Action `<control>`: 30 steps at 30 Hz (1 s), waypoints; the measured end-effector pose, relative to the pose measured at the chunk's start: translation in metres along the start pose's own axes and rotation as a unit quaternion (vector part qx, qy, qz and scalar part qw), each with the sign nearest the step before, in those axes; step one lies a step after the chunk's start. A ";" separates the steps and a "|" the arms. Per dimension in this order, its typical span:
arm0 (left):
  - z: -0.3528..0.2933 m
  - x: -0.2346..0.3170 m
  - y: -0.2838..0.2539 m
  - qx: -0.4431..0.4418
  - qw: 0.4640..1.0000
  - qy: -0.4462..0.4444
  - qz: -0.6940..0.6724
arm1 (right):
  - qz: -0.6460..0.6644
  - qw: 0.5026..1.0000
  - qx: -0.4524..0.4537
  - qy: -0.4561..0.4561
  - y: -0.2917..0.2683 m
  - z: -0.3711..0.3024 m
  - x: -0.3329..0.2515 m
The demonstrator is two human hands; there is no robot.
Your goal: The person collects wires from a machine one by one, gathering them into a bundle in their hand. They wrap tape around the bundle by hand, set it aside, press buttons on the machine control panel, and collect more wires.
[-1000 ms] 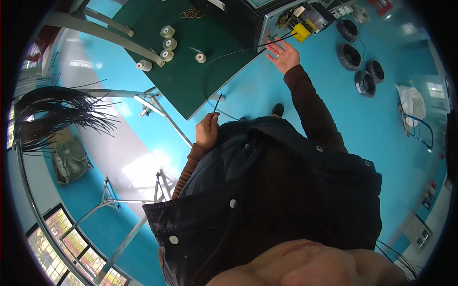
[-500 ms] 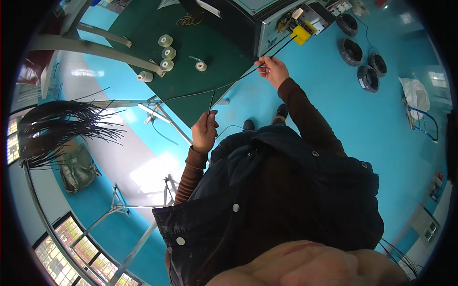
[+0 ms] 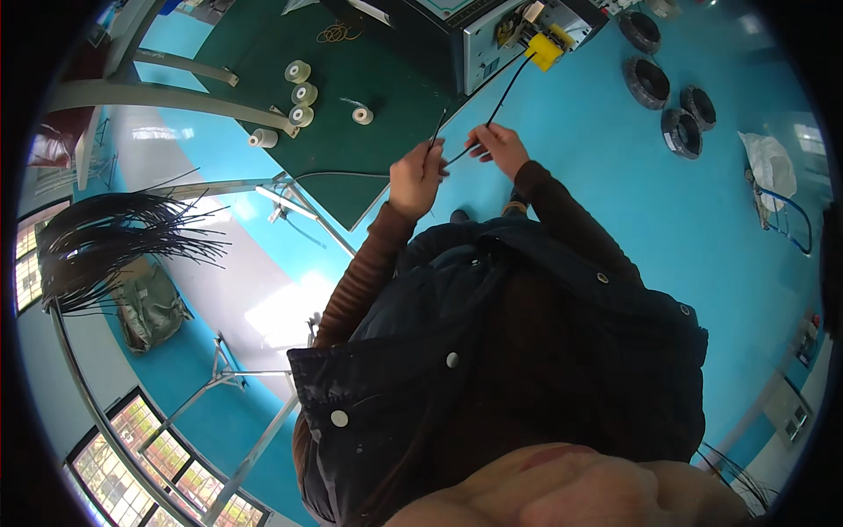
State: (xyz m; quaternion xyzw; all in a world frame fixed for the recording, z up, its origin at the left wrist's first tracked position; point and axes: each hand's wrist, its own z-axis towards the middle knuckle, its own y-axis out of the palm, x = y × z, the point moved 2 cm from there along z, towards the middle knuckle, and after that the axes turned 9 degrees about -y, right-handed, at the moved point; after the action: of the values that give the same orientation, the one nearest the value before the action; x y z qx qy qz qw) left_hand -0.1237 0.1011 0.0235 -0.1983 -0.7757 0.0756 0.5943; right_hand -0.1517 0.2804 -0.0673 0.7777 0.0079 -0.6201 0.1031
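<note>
My left hand (image 3: 416,179) is closed with a short, dark cable end (image 3: 437,128) sticking up out of its fingers. Just to its right, my right hand (image 3: 500,149) pinches a black cable (image 3: 505,95). That cable comes down from the yellow part (image 3: 543,51) on the front of a machine (image 3: 492,48). Past my right fingers it runs down-left behind my left hand and on across the near part of the green table (image 3: 351,198). My left fingers hide the place where the two pieces pass each other.
Several spools of clear tape or film (image 3: 302,93) stand on the table beside a metal bar (image 3: 189,98). A bundle of black cables (image 3: 114,233) hangs on a rack at the left. Black cable coils (image 3: 646,83) lie on the blue floor at the right, near a white sack (image 3: 771,167).
My left hand has moved up and right with its cable end, close to my right hand. My right hand has come slightly lower, and the cable from the machine now hangs in a bend.
</note>
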 end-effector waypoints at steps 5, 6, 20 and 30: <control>0.040 -0.010 0.024 0.004 0.999 0.001 -0.050 | -0.090 0.990 -0.096 -0.044 0.026 -0.038 0.014; 0.044 -0.010 0.029 -0.016 0.998 0.000 -0.060 | -0.105 0.987 -0.107 -0.062 0.030 -0.043 0.018; -0.005 0.000 0.019 0.041 0.996 0.051 -0.057 | 0.017 0.985 -0.173 0.013 -0.005 -0.035 0.047; -0.274 -0.251 -0.009 0.071 0.917 -0.308 0.243 | 0.328 0.944 0.030 0.006 -0.058 0.048 -0.022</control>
State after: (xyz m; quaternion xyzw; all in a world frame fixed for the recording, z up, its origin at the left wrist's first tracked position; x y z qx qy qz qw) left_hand 0.1888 -0.0392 -0.1199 -0.3048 -0.8409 0.3301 0.3016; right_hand -0.2114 0.3316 -0.0652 0.7436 -0.2656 -0.5472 0.2776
